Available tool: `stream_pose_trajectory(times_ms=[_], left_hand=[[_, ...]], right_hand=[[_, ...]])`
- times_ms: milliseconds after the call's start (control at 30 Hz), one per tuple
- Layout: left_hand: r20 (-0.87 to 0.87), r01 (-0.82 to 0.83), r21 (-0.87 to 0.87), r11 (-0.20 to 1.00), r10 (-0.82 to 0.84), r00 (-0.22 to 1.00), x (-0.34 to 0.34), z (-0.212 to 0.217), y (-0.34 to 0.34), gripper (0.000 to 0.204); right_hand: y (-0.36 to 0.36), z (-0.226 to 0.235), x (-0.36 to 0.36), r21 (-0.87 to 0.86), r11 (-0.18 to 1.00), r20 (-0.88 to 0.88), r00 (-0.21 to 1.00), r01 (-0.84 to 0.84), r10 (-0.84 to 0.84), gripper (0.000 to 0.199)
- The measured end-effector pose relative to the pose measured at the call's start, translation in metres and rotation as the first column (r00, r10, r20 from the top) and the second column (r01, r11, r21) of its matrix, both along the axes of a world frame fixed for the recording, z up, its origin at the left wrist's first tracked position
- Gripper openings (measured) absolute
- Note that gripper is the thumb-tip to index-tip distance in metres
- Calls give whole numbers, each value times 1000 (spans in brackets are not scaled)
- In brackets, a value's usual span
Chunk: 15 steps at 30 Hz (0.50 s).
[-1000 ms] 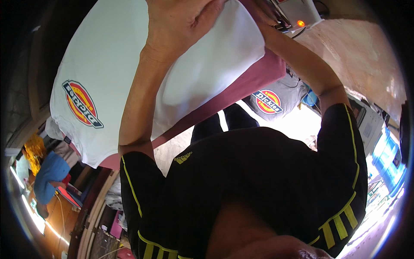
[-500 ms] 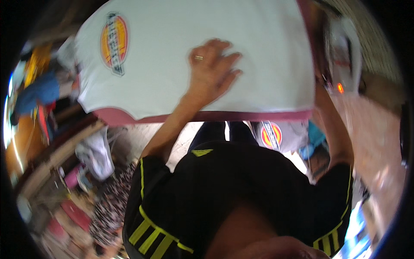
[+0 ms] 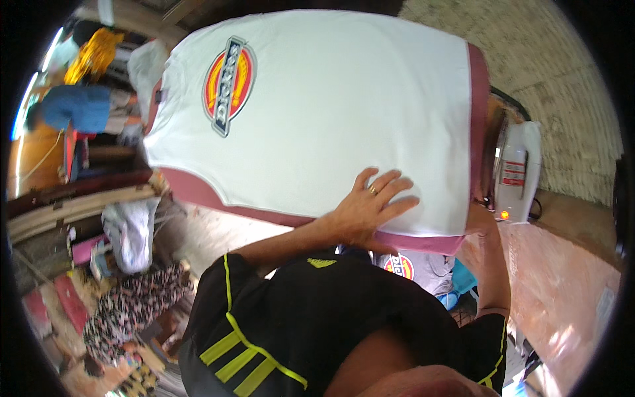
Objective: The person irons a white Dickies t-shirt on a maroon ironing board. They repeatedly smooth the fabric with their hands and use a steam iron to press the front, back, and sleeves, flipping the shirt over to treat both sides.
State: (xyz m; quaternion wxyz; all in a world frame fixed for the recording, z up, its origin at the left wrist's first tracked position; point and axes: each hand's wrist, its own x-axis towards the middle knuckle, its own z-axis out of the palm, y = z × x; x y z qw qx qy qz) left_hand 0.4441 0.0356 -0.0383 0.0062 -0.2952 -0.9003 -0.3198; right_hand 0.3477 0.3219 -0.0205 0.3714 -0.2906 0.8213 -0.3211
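Note:
A white T-shirt (image 3: 317, 119) with a red, yellow and dark oval logo (image 3: 230, 86) lies spread over a maroon-covered board (image 3: 477, 86), its neckline toward the left. Maroon shows along the near and right edges. My left hand (image 3: 374, 208), with a ring on one finger, rests fingers apart on the shirt near the board's near edge. My right hand (image 3: 481, 217) reaches to the near right corner, by the hem. Its fingers are mostly hidden at the board's edge, so its grip does not show.
A white iron-like appliance (image 3: 516, 165) with a lit orange light stands just right of the board. A grey printed garment (image 3: 417, 268) lies below the near edge. At left are a white plastic bag (image 3: 132, 235), patterned cloth (image 3: 135, 308) and a person in blue (image 3: 76, 109).
My left hand has slid from the shirt's middle toward its near right part. My right hand stays by the right edge. The head view has shifted, showing more of the board's far side.

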Motion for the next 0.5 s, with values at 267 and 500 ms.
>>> stream_pose_trajectory(times_ms=[267,500], left_hand=[[-12,51,35,998,-50,999,-4,-9,41,63],[124,242,449,860,-328,937,-11,-32,35,40]], right_hand=[[20,18,23,-131,832,224,834,539,-505,49],[-43,21,92,-21,961,-746,636,274,-198,57]])
